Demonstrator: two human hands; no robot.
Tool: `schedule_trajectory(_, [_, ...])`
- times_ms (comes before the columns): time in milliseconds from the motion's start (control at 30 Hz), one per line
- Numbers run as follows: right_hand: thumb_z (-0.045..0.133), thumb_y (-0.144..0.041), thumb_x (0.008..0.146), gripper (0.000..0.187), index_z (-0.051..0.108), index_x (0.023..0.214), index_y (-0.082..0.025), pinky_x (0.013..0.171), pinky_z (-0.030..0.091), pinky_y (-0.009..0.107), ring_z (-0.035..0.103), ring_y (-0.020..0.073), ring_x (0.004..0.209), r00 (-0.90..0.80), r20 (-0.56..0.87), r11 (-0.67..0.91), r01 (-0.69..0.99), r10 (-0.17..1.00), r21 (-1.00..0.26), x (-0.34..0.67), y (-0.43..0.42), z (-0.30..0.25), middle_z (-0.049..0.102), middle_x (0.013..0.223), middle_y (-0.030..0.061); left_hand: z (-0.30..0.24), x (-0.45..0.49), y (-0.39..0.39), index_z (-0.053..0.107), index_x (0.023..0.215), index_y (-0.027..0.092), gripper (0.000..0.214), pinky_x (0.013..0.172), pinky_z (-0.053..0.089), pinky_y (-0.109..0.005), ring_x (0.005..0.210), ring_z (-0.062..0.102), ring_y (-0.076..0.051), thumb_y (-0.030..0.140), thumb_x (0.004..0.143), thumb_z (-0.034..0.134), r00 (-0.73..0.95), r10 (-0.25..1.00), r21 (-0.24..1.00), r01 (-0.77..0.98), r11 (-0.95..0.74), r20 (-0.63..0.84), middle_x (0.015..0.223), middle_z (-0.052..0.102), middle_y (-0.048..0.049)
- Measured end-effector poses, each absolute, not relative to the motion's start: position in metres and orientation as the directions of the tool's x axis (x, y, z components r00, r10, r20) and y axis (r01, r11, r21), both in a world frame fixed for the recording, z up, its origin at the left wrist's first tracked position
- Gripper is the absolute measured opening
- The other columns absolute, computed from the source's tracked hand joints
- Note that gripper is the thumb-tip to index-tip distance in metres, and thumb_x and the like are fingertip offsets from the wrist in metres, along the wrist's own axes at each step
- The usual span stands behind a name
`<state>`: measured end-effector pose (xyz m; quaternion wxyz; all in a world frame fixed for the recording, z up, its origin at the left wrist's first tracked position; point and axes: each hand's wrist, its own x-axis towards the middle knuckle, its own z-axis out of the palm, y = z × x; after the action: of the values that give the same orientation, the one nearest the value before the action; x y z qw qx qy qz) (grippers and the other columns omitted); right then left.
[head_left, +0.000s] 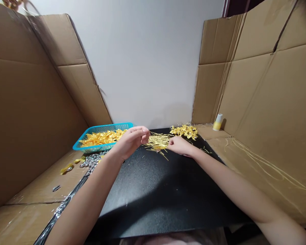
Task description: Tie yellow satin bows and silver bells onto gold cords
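My left hand is raised over the far part of the black table, its thumb and fingers pinched together. What they hold, if anything, is too small to make out. My right hand is closed, knuckles up, low over the table at the right end of a pile of thin gold ties. Its fingertips are turned away, so their contents are hidden. Between the two hands, at the near edge of the pile, is a gold ribbon bow with a small silvery piece at its centre.
A blue basket of gold ribbon pieces stands at the left, with silvery beads before it. Finished-looking gold bows are heaped behind my right hand. Cardboard walls flank the black table; a thread cone stands right.
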<state>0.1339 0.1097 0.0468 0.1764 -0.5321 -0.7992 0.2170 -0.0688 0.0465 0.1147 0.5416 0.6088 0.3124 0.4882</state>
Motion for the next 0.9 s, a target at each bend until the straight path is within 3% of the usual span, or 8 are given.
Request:
schedule_trajectory(167, [0.058, -0.015, 0.068, 0.016, 0.054, 0.053, -0.016, 0.053, 0.033, 0.022, 0.054, 0.0133, 0.057, -0.374, 0.027, 0.332, 0.786, 0.927, -0.521, 0.131, 0.104, 0.047, 0.061, 0.059, 0.002, 0.115, -0.069, 0.041, 0.074, 0.087, 0.019, 0.021, 0.048, 0.021, -0.025, 0.046, 0.019, -0.008, 0.036, 0.077, 0.066, 0.394, 0.892, 0.975, -0.062, -0.215, 0.222, 0.044, 0.026, 0.0087])
schedule_trajectory(300, [0.056, -0.013, 0.068, 0.015, 0.054, 0.053, -0.016, 0.055, 0.035, 0.023, 0.055, 0.0146, 0.059, -0.382, 0.057, 0.35, 0.765, 0.922, -0.54, 0.13, 0.103, 0.047, 0.061, 0.06, 0.0028, 0.114, -0.068, 0.039, 0.073, 0.075, 0.02, 0.02, 0.049, 0.024, -0.025, 0.046, 0.021, -0.009, 0.038, 0.079, 0.065, 0.385, 0.879, 0.959, -0.092, -0.267, 0.282, 0.041, 0.024, 0.0083])
schedule_trajectory(433, [0.053, -0.011, 0.07, 0.015, 0.055, 0.056, -0.016, 0.057, 0.037, 0.022, 0.056, 0.0132, 0.059, -0.403, 0.123, 0.392, 0.699, 0.907, -0.599, 0.129, 0.102, 0.051, 0.061, 0.059, 0.0016, 0.121, -0.081, 0.04, 0.068, 0.059, 0.019, 0.029, 0.056, 0.036, -0.024, 0.053, 0.041, -0.009, 0.043, 0.075, 0.07, 0.422, 0.857, 0.946, -0.01, -0.324, 0.298, 0.047, 0.049, 0.003])
schedule_trajectory(533, [0.051, -0.011, 0.072, 0.016, 0.055, 0.058, -0.016, 0.058, 0.038, 0.02, 0.057, 0.0118, 0.058, -0.409, 0.17, 0.414, 0.637, 0.896, -0.651, 0.128, 0.1, 0.055, 0.062, 0.059, 0.001, 0.132, -0.102, 0.039, 0.074, 0.073, 0.016, 0.033, 0.061, 0.042, -0.024, 0.062, 0.054, -0.012, 0.048, 0.08, 0.064, 0.567, 0.821, 0.912, 0.299, -0.282, 0.067, 0.066, 0.069, -0.0046])
schedule_trajectory(633, [0.05, -0.011, 0.074, 0.014, 0.057, 0.062, -0.015, 0.057, 0.038, 0.02, 0.056, 0.0112, 0.058, -0.404, 0.213, 0.43, 0.585, 0.89, -0.687, 0.128, 0.097, 0.057, 0.064, 0.061, 0.0014, 0.141, -0.117, 0.036, 0.075, 0.09, 0.016, 0.04, 0.059, 0.045, -0.024, 0.062, 0.058, -0.013, 0.052, 0.085, 0.057, 0.598, 0.773, 0.811, 0.549, -0.204, -0.21, 0.081, 0.076, -0.0091])
schedule_trajectory(700, [0.05, -0.012, 0.075, 0.012, 0.057, 0.066, -0.015, 0.056, 0.038, 0.02, 0.055, 0.0107, 0.058, -0.403, 0.243, 0.447, 0.555, 0.882, -0.702, 0.129, 0.096, 0.059, 0.064, 0.063, 0.0012, 0.145, -0.119, 0.033, 0.074, 0.093, 0.017, 0.043, 0.057, 0.046, -0.023, 0.061, 0.059, -0.013, 0.054, 0.085, 0.054, 0.572, 0.766, 0.759, 0.627, -0.178, -0.292, 0.089, 0.076, -0.0094])
schedule_trajectory(800, [0.05, -0.014, 0.077, 0.011, 0.056, 0.067, -0.015, 0.056, 0.038, 0.02, 0.052, 0.0099, 0.058, -0.403, 0.288, 0.476, 0.519, 0.869, -0.71, 0.129, 0.093, 0.062, 0.061, 0.063, 0.0, 0.144, -0.111, 0.031, 0.074, 0.094, 0.019, 0.041, 0.056, 0.045, -0.022, 0.061, 0.06, -0.012, 0.054, 0.085, 0.054, 0.512, 0.81, 0.69, 0.696, -0.196, -0.287, 0.096, 0.075, -0.0074])
schedule_trajectory(900, [0.05, -0.015, 0.077, 0.011, 0.056, 0.067, -0.015, 0.056, 0.036, 0.02, 0.048, 0.0095, 0.057, -0.407, 0.331, 0.51, 0.491, 0.851, -0.706, 0.128, 0.089, 0.065, 0.057, 0.062, -0.0016, 0.132, -0.095, 0.035, 0.075, 0.089, 0.019, 0.039, 0.058, 0.044, -0.022, 0.066, 0.061, -0.014, 0.054, 0.082, 0.057, 0.451, 0.881, 0.638, 0.723, -0.265, -0.144, 0.086, 0.074, -0.0051])
